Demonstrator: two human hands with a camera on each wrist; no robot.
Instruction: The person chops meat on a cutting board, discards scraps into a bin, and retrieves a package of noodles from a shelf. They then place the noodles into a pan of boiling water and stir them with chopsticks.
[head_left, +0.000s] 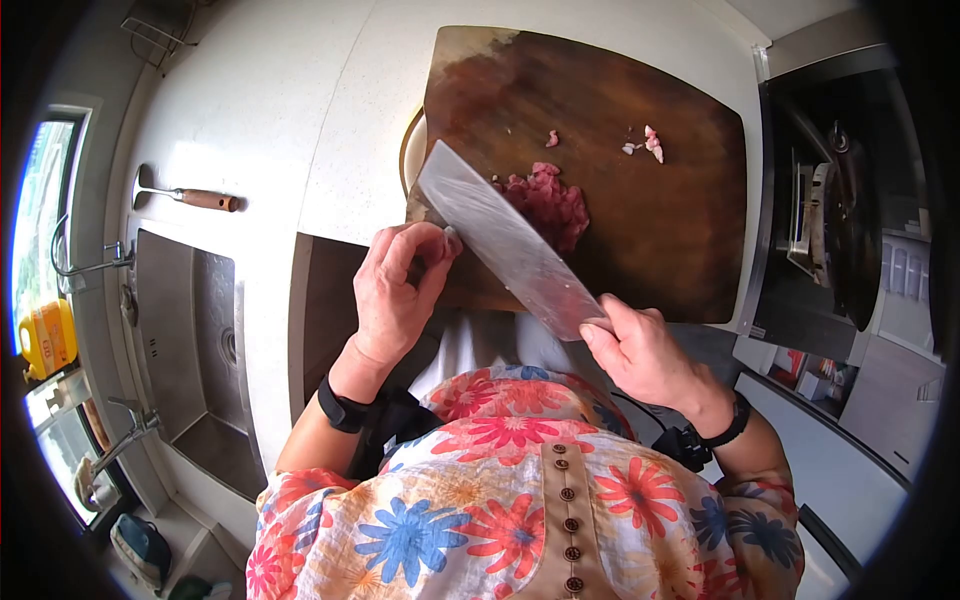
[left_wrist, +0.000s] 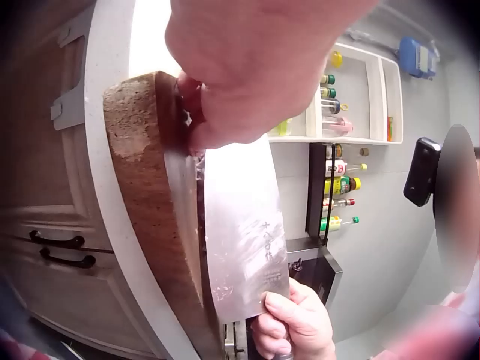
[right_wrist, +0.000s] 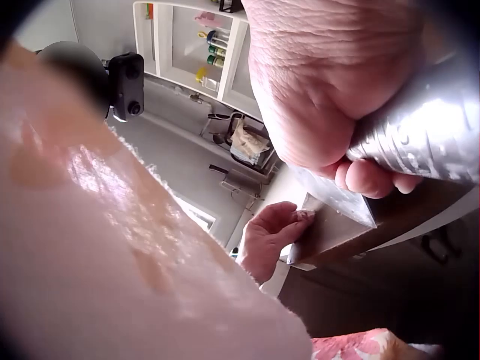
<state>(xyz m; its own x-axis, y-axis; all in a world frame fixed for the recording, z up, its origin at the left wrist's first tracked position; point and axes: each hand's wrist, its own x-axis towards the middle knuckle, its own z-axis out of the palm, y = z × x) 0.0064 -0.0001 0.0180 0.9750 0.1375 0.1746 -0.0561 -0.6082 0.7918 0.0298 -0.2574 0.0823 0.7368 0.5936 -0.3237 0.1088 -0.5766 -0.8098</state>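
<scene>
My right hand (head_left: 645, 360) grips the metal handle (right_wrist: 427, 120) of a broad cleaver (head_left: 500, 230). The blade slants up and left over the near part of a thick wooden chopping board (head_left: 650, 230), its flat side facing up in the head view. At the board's near left edge, my left hand (head_left: 398, 275) has thumb and fingers drawn together, pinching a small pale scrap (head_left: 452, 238) beside the blade. Chopped red meat (head_left: 550, 205) lies in a heap on the board, partly behind the cleaver. Farther right are some whitish, fatty bits (head_left: 653, 145), and one small meat piece (head_left: 552, 138) lies alone.
A pale plate rim (head_left: 413, 150) shows from under the board's left side. On the white counter (head_left: 270, 90) lies a wooden-handled spatula (head_left: 195, 197), near a steel sink (head_left: 190, 330). A dark wok (head_left: 850, 230) stands at the right. Shelves (left_wrist: 360, 139) hold several bottles.
</scene>
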